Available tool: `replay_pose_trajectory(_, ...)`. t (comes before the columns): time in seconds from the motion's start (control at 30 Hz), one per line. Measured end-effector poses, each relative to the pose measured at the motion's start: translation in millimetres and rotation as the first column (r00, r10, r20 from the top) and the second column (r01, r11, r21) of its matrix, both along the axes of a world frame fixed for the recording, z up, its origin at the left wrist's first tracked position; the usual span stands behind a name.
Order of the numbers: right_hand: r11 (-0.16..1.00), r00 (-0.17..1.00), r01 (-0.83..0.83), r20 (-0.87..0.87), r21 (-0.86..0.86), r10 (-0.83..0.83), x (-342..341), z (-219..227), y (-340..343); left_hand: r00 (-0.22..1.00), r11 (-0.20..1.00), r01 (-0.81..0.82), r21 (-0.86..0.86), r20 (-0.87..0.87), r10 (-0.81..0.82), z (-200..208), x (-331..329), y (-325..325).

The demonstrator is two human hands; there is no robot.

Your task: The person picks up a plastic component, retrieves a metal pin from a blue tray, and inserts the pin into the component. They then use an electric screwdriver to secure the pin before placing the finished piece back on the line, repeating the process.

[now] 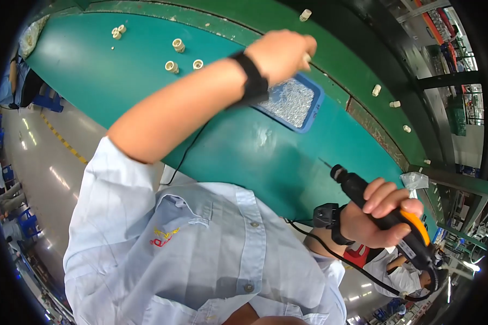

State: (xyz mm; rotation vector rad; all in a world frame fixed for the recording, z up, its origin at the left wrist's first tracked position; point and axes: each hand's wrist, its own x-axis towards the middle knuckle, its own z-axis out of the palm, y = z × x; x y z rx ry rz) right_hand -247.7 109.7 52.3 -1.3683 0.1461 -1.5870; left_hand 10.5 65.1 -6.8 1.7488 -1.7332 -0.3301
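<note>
My left hand point(282, 54) reaches across to the edge of the green belt, its fingers closed and slightly blurred. A small cream plastic piece point(307, 58) shows at its fingertips, mostly hidden. Just below this hand, a blue tray point(312, 116) holds many small silvery parts, which look like screws. My right hand point(382, 214) is wrapped round a black electric screwdriver point(354, 185) with an orange lever. Its thin bit points up and left, over the green table and touching nothing. A black cable runs from the screwdriver's rear end.
Three cream sockets point(178, 45) stand on the green table point(97, 65) left of the tray, with a smaller cluster point(117, 32) farther left. Several cream pieces point(376, 90) sit along the green belt point(341, 70). A clear plastic bag point(415, 180) lies at the right. People sit beyond.
</note>
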Motion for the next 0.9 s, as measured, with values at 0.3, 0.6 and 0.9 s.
replay_pose_trajectory(0.3, 0.980, 0.973, 0.184, -0.153, 0.079, -0.170, -18.2, -20.4, 11.8, 0.836, 0.869, -0.429, 0.248, 0.472, 0.279, -53.2, 104.5, -122.0)
replay_pose_trajectory(0.6, 0.966, 0.958, 0.233, -0.196, 0.114, -0.208, -20.2, -28.0, -3.6, 0.558, 0.636, -0.764, 0.106, 0.604, 0.569, 12.0, 179.9, -108.2)
replay_pose_trajectory(0.9, 0.964, 0.961, 0.219, -0.208, 0.154, -0.185, -16.2, -26.7, -7.8, 0.778, 0.760, -0.578, 0.296, 0.481, 0.405, -35.1, 273.4, -93.1)
